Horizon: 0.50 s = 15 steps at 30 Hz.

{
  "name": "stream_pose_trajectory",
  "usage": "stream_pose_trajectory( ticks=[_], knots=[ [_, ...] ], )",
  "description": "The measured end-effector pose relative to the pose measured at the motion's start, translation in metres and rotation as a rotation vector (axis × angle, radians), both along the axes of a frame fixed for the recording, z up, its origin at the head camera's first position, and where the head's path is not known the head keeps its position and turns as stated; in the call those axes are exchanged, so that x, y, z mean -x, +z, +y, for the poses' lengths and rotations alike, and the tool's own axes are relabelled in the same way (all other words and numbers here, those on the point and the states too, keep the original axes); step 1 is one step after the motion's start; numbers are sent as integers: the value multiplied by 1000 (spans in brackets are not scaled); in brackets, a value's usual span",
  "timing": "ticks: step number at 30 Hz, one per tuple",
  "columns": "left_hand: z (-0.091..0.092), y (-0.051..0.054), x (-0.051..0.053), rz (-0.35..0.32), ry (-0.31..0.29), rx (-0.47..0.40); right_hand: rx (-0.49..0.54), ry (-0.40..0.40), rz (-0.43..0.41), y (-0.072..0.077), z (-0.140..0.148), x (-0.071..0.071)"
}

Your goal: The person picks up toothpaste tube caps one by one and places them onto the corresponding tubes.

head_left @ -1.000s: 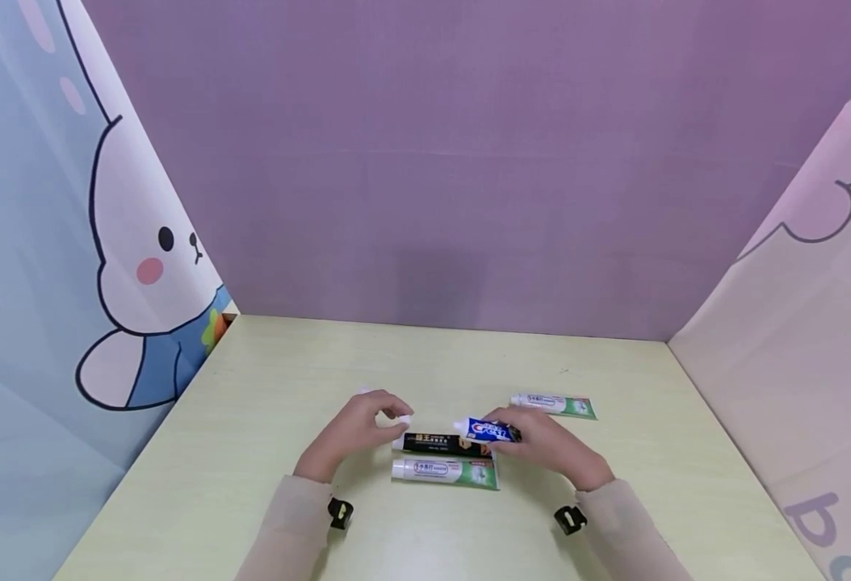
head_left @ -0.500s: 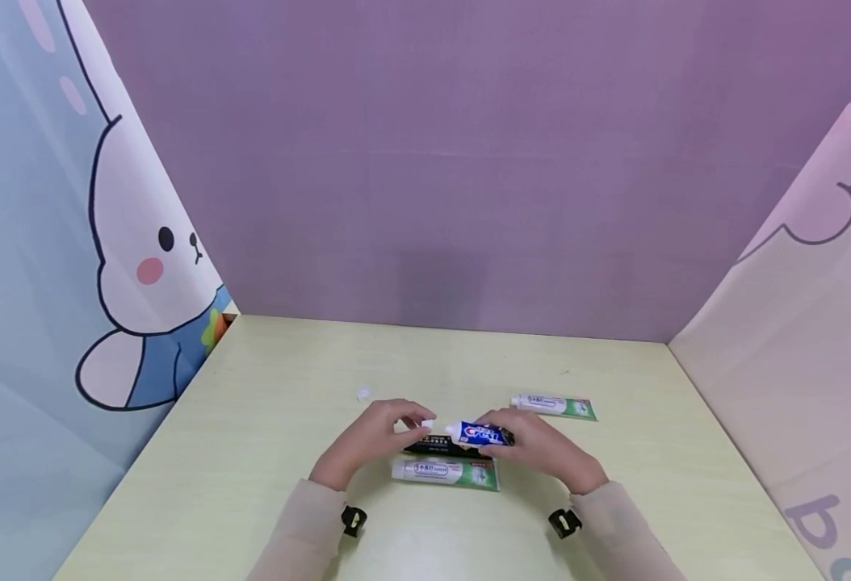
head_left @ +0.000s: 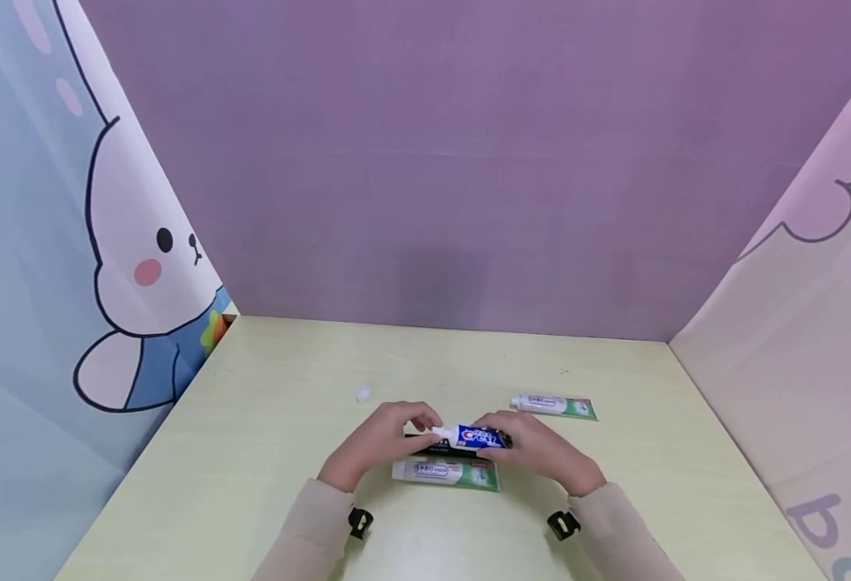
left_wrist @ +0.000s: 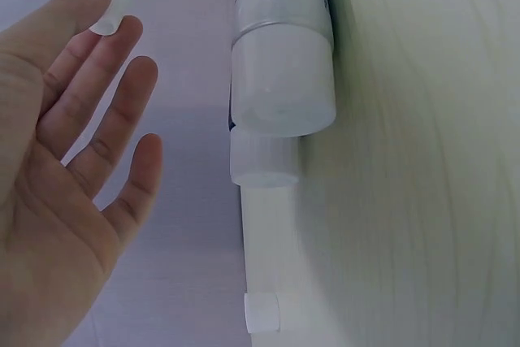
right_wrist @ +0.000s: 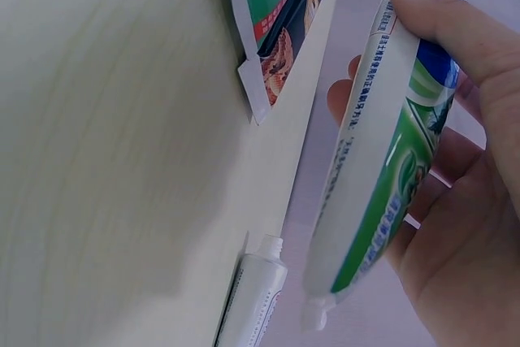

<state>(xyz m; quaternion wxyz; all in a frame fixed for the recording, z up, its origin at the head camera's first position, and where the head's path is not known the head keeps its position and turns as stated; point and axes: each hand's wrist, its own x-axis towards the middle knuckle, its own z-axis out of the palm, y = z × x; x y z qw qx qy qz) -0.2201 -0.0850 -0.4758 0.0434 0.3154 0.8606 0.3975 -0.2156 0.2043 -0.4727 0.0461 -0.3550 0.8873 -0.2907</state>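
The left hand point(head_left: 385, 438) pinches a small white plastic cap point(left_wrist: 112, 15) between thumb and fingertips, 2 other fingers spread loosely, at the nozzle end of a blue, white and green toothpaste tube point(head_left: 478, 436). The right hand point(head_left: 538, 450) curls thumb and fingers round that tube, above 1 black tube point(head_left: 438, 449) and 1 white-and-green tube point(head_left: 446, 473) lying on the pale wooden table point(head_left: 236, 484).

In the head view at six o'clock, the left hand point(head_left: 380, 440) and blue tube point(head_left: 479, 436) are partly hiding a black tube point(head_left: 450, 451); the right wrist view is cropping a white tube point(right_wrist: 254, 302) at six.
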Motion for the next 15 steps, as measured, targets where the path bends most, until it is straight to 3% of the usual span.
stream_pose_trajectory(
  ticks=[15],
  knots=[
    [1,-4,2,-37,-13,-21,1,11,9,-1,-2,0]
  ],
)
